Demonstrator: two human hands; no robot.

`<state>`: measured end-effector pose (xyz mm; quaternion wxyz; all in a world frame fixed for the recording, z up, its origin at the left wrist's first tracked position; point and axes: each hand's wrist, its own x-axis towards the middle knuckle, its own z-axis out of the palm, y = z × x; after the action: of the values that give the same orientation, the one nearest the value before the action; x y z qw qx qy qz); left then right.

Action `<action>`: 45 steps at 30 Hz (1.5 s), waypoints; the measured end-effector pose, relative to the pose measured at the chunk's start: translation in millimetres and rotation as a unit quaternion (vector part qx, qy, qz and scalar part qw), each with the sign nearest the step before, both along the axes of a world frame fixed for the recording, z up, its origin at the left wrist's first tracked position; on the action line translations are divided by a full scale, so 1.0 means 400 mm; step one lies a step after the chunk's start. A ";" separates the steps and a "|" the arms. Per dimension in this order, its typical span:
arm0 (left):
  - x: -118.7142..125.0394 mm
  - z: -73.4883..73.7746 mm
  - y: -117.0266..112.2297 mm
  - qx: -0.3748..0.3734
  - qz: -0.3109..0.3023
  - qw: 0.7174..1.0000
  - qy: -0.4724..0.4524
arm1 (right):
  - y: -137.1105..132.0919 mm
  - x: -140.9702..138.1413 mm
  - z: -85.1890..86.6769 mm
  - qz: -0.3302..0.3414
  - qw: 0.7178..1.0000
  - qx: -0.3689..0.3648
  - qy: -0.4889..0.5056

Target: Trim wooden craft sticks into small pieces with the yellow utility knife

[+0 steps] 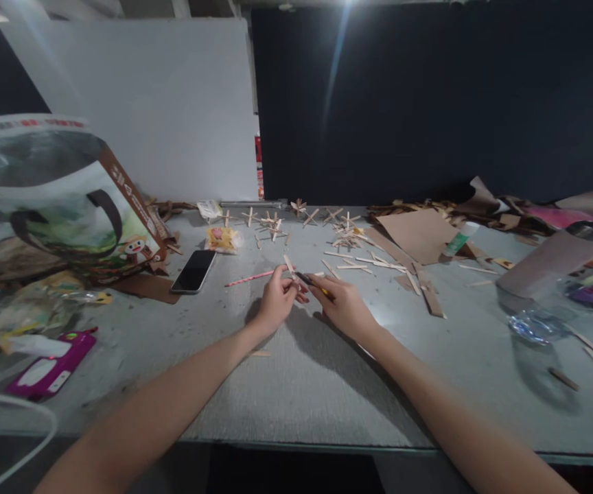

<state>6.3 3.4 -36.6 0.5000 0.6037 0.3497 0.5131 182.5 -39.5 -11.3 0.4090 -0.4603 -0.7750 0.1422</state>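
My left hand (276, 300) pinches a flat wooden stick (289, 263) whose upper end sticks out past the fingers. Close beside it, my right hand (346, 304) is closed around what looks like a utility knife (305, 278), dark at the front with a bit of yellow showing between the fingers. The knife's front end meets the stick at my left fingertips; the exact contact is too small to make out. A pink striped pencil (248, 278) lies just left of my left hand. Loose wooden sticks (373, 261) lie beyond my right hand.
Crossed-stick pieces (311, 217) stand at the back. Left are a phone (193, 271), a yellow packet (223, 239), a large printed bag (70, 199) and a purple device (53, 363) near a white cable. Right are cardboard (412, 233), a glue stick (461, 238) and a clear plastic item (536, 325).
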 end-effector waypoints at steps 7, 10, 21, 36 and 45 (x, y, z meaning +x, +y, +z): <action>-0.001 -0.003 0.000 -0.001 -0.004 1.000 0.000 | -0.004 0.003 0.002 -0.018 0.999 -0.020 -0.022; 0.000 -0.003 0.000 -0.003 -0.004 1.000 0.000 | -0.001 0.005 -0.001 -0.013 0.999 -0.013 -0.038; -0.001 0.008 -0.009 -0.014 -0.009 1.000 -0.004 | 0.003 0.005 -0.010 -0.013 0.998 -0.005 -0.055; -0.003 -0.003 -0.002 0.021 -0.007 0.999 0.036 | 0.006 0.008 -0.013 -0.018 0.996 0.002 -0.092; -0.004 -0.005 0.001 0.026 0.027 0.998 0.055 | -0.006 -0.011 -0.011 -0.063 0.973 -0.001 -0.224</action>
<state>4.8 3.8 -38.7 0.4501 0.6340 0.3792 0.5017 178.2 -41.9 -15.6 0.2328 -0.5288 -0.8161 0.0099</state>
